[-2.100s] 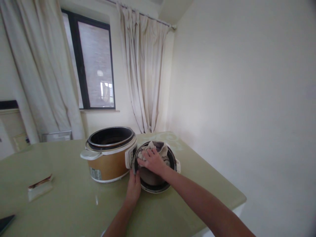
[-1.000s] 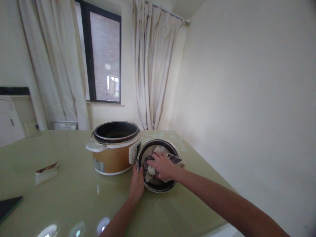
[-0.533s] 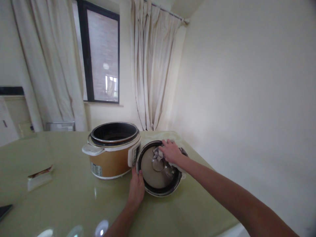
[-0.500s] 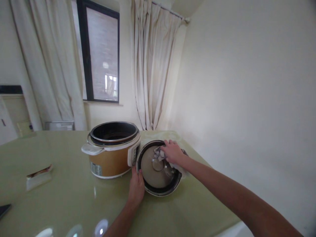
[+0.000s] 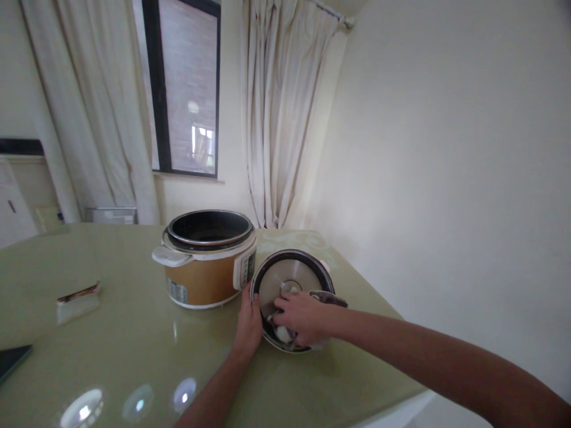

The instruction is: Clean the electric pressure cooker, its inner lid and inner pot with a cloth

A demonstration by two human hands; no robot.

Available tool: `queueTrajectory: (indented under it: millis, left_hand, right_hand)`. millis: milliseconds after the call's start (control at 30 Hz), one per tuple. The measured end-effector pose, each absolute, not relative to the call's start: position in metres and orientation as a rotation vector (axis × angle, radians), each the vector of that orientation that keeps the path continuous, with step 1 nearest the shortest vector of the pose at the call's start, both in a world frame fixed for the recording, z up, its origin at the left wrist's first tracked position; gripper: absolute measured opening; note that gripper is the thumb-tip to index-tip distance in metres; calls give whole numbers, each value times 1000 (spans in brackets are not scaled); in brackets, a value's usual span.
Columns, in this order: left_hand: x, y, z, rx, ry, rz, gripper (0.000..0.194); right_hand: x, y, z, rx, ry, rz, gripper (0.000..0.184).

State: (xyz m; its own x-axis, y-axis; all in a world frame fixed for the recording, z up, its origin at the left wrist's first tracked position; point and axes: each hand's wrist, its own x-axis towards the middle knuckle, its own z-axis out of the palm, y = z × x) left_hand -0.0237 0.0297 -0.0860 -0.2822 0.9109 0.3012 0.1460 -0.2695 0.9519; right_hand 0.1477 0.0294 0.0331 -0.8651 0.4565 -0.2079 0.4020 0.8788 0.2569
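A round pot lid (image 5: 279, 274) with a black sealing rim leans tilted on the table, its metal inner face toward me. My left hand (image 5: 248, 324) grips its left edge, thumb on the rim. Pressed to the lower part of the lid's inside, my right hand (image 5: 303, 318) is closed on a crumpled cloth (image 5: 283, 334) of grey and white; part of the cloth trails out to the right behind the wrist. Just left of the lid stands a gold and white electric cooker (image 5: 207, 276), uncovered, with its dark inner pot (image 5: 209, 226) in it.
The glossy green table (image 5: 134, 339) bears a small clear packet (image 5: 78, 303) at the left and a dark flat object (image 5: 13, 359) at its left edge. A white wall (image 5: 446, 148) rises along the right side, with curtains (image 5: 285, 119) and a window (image 5: 190, 89) behind.
My right hand has moved the cloth from the lid's upper right down to its lower part. My left hand stays on the lid's left edge. The view has shifted slightly.
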Motion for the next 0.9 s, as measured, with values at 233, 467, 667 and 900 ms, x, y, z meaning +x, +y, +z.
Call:
queueTrajectory:
  millis: [233,467,667,900]
  left_hand:
    - [-24,34,-95,1398,1256,1670,57]
    - [-24,35,-99,1464,1369,1629,55]
    - [-23,31,-91,1449,1382,1624,55]
    - [-22,25,-83,1432,1417,1619,57]
  right_hand:
    - [112,59,50,809,3025,679,27]
    - [126,99,80,1143,2835,962,24]
    - [182,90,91,1567,2455,702,19]
    - [206,30,69,1135,2521,448,24]
